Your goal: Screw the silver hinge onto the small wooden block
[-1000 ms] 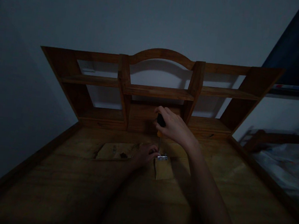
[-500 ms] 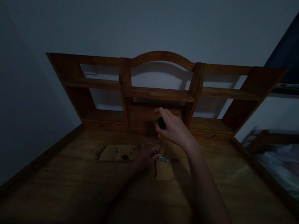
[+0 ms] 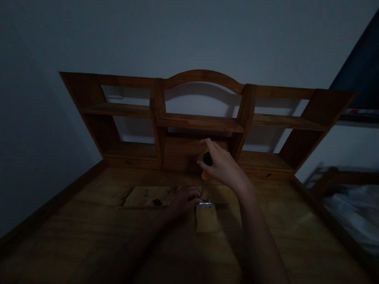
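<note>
Right hand [image 3: 222, 166] wraps the screwdriver [image 3: 206, 171] handle, shaft upright, tip down on the small metal hinge [image 3: 205, 204] – vertical for straight bite. Left hand [image 3: 185, 200] pinches the hinge against the small wood block [image 3: 206, 218] on the desk [image 3: 98, 241] – keeps it from shifting.

Both arms stretched forward, forearms bare. Right hand [image 3: 222, 166] is raised with the wrist bent, fingers curled into a closed grip, thumb side facing left. Left hand [image 3: 185, 201] sits lower and a bit left of it, palm down, fingers curled and pinched together at the tips. It's dim, so finer finger detail is hard to make out.
</note>
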Motion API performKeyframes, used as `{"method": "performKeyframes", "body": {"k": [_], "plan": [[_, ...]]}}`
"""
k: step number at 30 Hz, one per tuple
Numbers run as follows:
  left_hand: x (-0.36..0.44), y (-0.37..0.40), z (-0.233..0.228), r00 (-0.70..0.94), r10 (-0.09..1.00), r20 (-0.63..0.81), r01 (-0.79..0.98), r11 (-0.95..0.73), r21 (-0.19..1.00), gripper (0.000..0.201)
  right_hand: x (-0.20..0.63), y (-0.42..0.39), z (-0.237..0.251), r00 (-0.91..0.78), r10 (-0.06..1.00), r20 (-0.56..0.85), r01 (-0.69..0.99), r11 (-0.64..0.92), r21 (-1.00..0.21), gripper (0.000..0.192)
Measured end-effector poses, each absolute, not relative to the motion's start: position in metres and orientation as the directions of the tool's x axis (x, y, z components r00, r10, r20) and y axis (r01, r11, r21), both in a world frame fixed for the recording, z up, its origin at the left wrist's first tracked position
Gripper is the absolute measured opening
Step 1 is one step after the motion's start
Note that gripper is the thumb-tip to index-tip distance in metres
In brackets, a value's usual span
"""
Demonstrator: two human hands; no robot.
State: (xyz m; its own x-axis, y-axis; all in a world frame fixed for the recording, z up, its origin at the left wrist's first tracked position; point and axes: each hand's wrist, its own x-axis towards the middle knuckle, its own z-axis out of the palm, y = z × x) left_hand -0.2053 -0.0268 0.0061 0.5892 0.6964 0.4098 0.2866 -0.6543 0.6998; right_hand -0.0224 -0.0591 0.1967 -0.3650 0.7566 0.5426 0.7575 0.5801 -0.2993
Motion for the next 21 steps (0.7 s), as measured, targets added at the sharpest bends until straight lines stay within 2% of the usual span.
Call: {"method": "performKeyframes", "body": {"k": [7,15,21], "plan": [[-0.2039,-0.0273,0.0083,0.566,0.739,0.365,0.358,-0.619,0.699,0.015,-0.0228,-0.0609,0.1989,-0.4,0.753,0.523,0.734,0.605,-0.309,0.051],[-0.2045,-0.027,0.0059,0.584,0.734,0.348,0.394,-0.631,0.668,0.013,-0.0235,-0.06,0.1987,-0.378,0.762,0.526,0.771,0.573,-0.277,0.032],[-0.2036,-0.0256,0.0027,0.587,0.73,0.35,0.415,-0.643,0.644,0.014,-0.0215,-0.0593,0.1982,-0.38,0.777,0.503,0.768,0.568,-0.297,0.034]]}}
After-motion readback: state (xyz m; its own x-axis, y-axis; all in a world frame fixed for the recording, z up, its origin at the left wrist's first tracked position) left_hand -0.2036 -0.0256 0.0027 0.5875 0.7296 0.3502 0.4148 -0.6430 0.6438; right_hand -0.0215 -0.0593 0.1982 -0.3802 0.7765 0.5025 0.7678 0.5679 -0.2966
